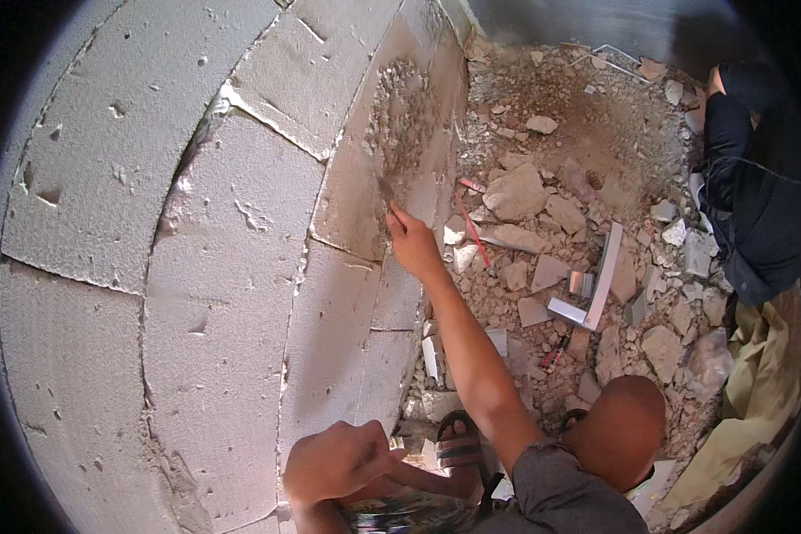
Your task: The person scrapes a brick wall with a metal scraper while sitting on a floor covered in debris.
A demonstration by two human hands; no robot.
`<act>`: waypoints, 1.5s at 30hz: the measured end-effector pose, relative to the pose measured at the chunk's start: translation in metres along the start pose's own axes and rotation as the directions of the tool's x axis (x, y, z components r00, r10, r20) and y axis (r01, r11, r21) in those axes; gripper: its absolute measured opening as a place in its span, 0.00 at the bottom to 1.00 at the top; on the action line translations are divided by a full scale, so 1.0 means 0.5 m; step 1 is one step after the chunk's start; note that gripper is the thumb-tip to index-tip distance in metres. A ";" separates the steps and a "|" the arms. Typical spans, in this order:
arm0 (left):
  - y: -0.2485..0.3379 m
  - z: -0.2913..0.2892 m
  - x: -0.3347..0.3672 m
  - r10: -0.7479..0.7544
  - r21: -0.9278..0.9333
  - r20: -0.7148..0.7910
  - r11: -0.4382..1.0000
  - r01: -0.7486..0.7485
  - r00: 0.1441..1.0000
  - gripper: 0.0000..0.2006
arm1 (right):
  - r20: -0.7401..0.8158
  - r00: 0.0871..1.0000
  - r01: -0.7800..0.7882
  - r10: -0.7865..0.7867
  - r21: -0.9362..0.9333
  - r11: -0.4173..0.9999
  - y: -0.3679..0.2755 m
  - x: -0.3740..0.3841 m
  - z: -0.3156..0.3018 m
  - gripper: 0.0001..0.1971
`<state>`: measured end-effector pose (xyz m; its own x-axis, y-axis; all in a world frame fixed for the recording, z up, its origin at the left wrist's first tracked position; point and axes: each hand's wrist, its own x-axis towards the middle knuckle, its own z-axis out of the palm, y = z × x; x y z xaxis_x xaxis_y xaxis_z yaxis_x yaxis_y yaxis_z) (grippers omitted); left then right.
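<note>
My right arm reaches forward to the block wall [222,231] on the left. My right hand [409,238] is closed around a thin dark tool [384,188], its tip against the wall; the grip hides most of it, so its kind is unclear. Just beyond the tip, a rough, chipped patch [400,111] of exposed rubbly material marks the wall. Near the lower edge, my left hand [343,458] is bent in a loose fist beside the wall; what it holds, if anything, is hidden.
Broken stone and plaster rubble [516,191] covers the floor. A metal try square [603,276] and a thin red stick [472,227] lie on it. Dark fabric [748,196] and a beige cloth [748,400] are at the right. My knee [623,423] and sandalled foot [458,442] are below.
</note>
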<state>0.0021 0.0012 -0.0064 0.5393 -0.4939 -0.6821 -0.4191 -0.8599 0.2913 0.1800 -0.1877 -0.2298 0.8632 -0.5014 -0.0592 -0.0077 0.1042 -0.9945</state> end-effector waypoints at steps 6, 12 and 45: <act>0.001 -0.017 -0.003 -0.031 -0.032 -0.005 0.999 0.030 1.000 0.22 | 0.140 0.990 0.008 -0.006 -0.010 1.000 -0.008 -0.075 0.033 0.22; 0.015 -0.005 -0.004 -0.009 0.055 -0.022 0.998 0.010 1.000 0.20 | 0.114 0.992 -0.054 0.052 0.014 0.998 -0.016 -0.023 0.001 0.22; 0.040 -0.009 -0.016 0.032 0.062 -0.033 0.998 -0.030 0.999 0.22 | 0.164 0.974 -0.162 0.153 0.039 0.986 -0.011 -0.218 0.047 0.22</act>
<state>-0.0074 -0.0129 0.0077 0.5490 -0.5255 -0.6499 -0.4799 -0.8348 0.2697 0.0978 -0.1131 -0.2160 0.9228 -0.3318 -0.1960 -0.1274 0.2176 -0.9677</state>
